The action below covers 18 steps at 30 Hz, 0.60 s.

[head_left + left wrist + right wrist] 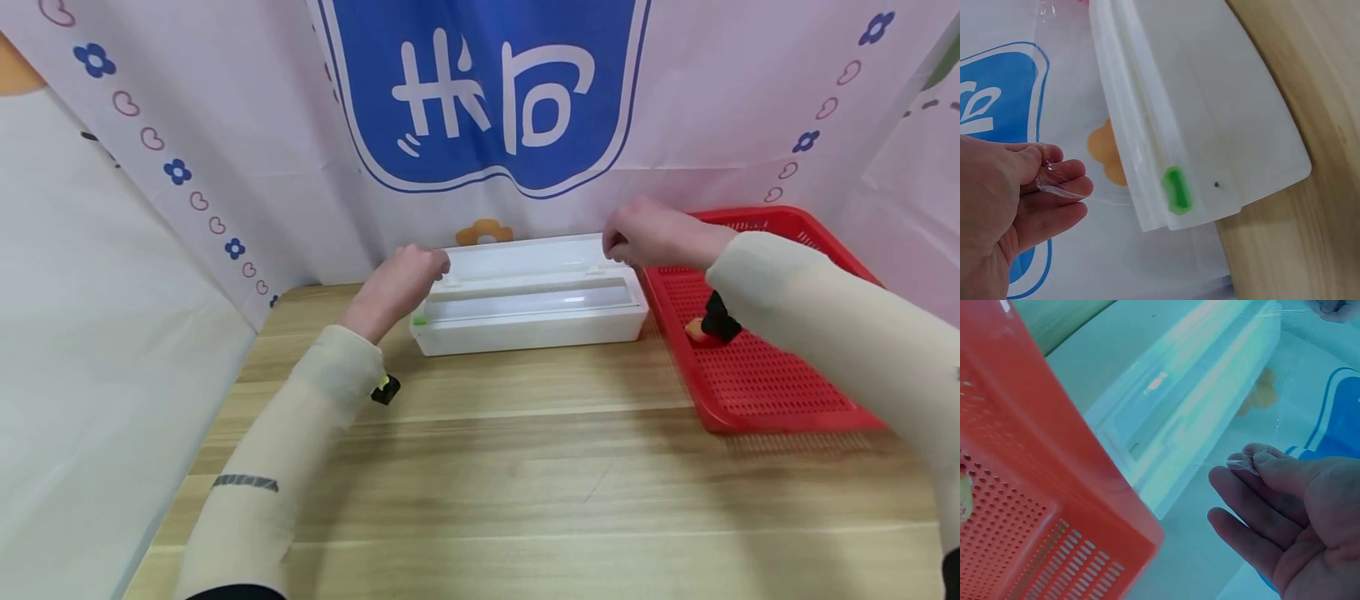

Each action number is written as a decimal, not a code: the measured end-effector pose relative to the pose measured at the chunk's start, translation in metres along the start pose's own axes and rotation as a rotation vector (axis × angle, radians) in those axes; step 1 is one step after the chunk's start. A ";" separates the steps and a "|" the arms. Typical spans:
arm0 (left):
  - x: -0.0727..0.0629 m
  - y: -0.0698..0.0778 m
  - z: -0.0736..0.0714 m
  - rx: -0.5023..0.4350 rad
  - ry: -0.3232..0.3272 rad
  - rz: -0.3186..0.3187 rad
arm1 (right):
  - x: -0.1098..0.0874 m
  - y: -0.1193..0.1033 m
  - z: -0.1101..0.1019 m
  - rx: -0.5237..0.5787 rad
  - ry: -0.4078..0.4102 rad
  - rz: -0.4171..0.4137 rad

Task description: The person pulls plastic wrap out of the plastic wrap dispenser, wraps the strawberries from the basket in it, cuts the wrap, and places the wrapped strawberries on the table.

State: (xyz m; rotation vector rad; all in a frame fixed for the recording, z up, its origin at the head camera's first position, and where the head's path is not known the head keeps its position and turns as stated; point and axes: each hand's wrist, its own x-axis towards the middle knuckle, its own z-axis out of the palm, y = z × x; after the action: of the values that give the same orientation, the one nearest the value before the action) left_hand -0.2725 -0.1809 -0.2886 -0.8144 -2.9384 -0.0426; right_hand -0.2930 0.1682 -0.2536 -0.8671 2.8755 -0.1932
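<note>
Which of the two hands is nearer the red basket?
The right hand, pinching clear film near the end of the white box beside the red basket; the left hand is at the box's opposite end.

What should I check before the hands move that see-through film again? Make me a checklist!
1. Left hand pinching the film: ok, thumb and finger have it.
2. Right hand pinching the film: ok, the right wrist view shows it.
3. Film smooth between the hands: cannot tell, it is too see-through.
4. Box resting on the table: ok.
5. Right sleeve not touching the basket: cannot tell, it crosses in front of it in the head view.
</note>
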 end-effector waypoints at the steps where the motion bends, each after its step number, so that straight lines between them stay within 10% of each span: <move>1: 0.000 0.000 -0.002 -0.002 -0.001 -0.006 | -0.001 0.000 -0.002 0.007 -0.002 0.000; 18: -0.001 0.004 -0.035 -0.001 0.024 -0.022 | -0.012 -0.002 -0.029 0.030 0.055 -0.005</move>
State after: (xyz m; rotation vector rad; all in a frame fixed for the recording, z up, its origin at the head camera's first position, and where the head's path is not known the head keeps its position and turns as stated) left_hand -0.2671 -0.1797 -0.2540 -0.7764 -2.9249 -0.0548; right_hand -0.2871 0.1756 -0.2236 -0.8776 2.9135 -0.2638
